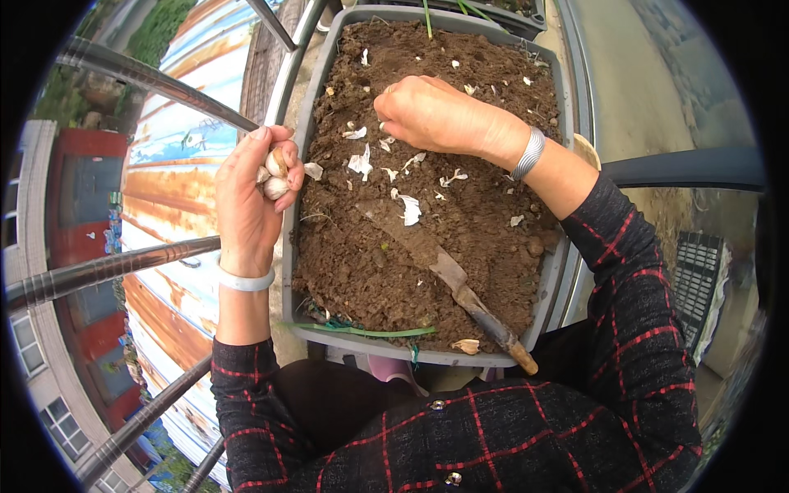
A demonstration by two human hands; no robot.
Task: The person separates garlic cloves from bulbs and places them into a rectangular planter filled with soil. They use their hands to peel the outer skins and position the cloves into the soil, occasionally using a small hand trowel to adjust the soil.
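My left hand (256, 185) is curled around several garlic cloves (276, 172) at the left rim of a grey plastic planter (288, 246). My right hand (425, 114) hangs above the brown soil (363, 246), its thumb and fingers drawn together and pointing left. A small pale spot shows at the fingertips; whether it is a clove or a nail I cannot tell. White garlic skins (360, 163) lie scattered over the soil below. A trowel (468, 299) lies slantwise, its blade caked with dirt and its handle end over the near right rim.
A metal railing (123, 265) runs along the left, with a rusty corrugated roof (172, 203) beyond. Behind stands a second planter (530, 21). A green leaf (370, 331) lies along the near rim, by a dry garlic piece (466, 346). A black plastic crate (696, 277) stands right.
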